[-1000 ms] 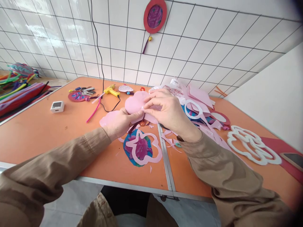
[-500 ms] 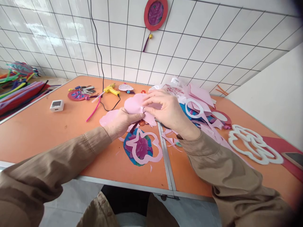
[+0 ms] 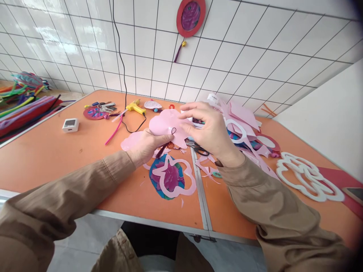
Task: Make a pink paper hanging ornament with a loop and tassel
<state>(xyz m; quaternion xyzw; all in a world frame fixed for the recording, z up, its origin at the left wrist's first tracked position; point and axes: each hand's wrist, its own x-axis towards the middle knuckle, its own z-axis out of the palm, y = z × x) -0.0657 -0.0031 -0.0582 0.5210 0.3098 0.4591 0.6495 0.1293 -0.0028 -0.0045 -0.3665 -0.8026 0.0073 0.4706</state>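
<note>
My left hand (image 3: pixel 145 146) grips a pink scalloped paper cut-out (image 3: pixel 162 124), its thumb pressed on the lower edge. A small dark cord loop (image 3: pixel 174 131) lies on the cut-out's face beside that thumb. Below the thumb hang a dark tassel (image 3: pixel 160 152) and an orange bead (image 3: pixel 170 145). My right hand (image 3: pixel 210 128) is open at the cut-out's right side, fingers apart; whether its thumb touches the paper I cannot tell. Under the hands a pink paper outline (image 3: pixel 190 177) rests on a blue and purple floral piece (image 3: pixel 170 177).
A yellow glue gun (image 3: pixel 136 107) with a cord lies at the back. Black-handled scissors (image 3: pixel 202 151) sit beneath my right hand. Pink scraps (image 3: pixel 241 113) pile up at the right, near white cloud-shaped frames (image 3: pixel 309 177). A white box (image 3: pixel 70 125) stands left.
My right hand has let go of the cord loop and drawn back to the right, its fingers spreading. The loop now shows on the cut-out. My left hand keeps its hold.
</note>
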